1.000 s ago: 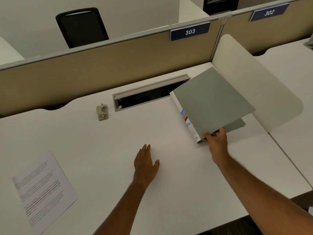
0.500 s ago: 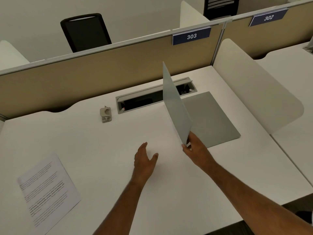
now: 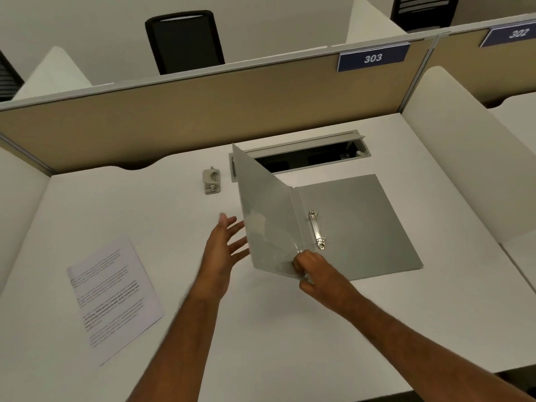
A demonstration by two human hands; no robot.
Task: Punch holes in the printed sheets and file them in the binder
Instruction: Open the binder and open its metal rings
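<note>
The right hand (image 3: 311, 266) reaches forward from the lower right, its forearm stretched across the white desk (image 3: 290, 338), and pinches the near bottom corner of the grey binder's (image 3: 362, 227) front cover (image 3: 266, 216) between thumb and curled fingers. That cover stands tilted up and leans to the left, while the back cover lies flat on the desk to its right. The metal ring mechanism (image 3: 317, 230) shows along the inside of the spine, just beyond the right hand's knuckles; whether its rings are closed cannot be told.

The left hand (image 3: 224, 245) is raised just left of the lifted cover, palm turned toward it and fingers spread wide, holding nothing. Its fingertips come very near the cover's outer face, but contact cannot be told because the hand is blurred.

The printed sheets (image 3: 114, 297) lie flat near the desk's left front, well apart from the binder and from both hands. The small grey hole punch (image 3: 211, 180) sits farther back, near the left end of the open cable tray (image 3: 304, 156) set into the desk. The raised cover hides part of that tray's left end. A tan partition (image 3: 203, 111) bearing a blue plate marked 303 (image 3: 373, 57) runs behind the desk, and a black chair (image 3: 184, 40) stands beyond it.
</note>
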